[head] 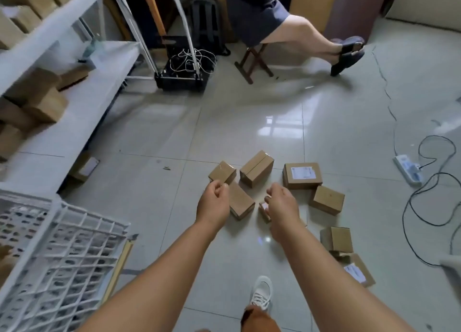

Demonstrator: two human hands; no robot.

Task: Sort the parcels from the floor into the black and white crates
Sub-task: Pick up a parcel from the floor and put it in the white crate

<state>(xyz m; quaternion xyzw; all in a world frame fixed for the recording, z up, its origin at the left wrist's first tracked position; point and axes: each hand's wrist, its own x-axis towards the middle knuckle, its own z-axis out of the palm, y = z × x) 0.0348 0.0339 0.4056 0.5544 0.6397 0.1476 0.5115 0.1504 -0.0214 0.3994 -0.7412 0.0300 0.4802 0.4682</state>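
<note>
Both hands reach out over a cluster of brown parcels on the tiled floor. The left hand (214, 202) has its fingers loosely curled and holds nothing — a small parcel (222, 172) lies just beyond its knuckles, another parcel (240, 203) beside it. The right hand (282, 203) hangs relaxed over a partly hidden parcel (264, 210); whether it touches it I cannot tell. The white crate (62, 244) stands near the left forearm.

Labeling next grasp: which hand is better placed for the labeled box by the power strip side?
Right, probably. The right hand hovers just short of the labeled box; the left hand is over the unlabeled box farther away, near the white crate.
</note>
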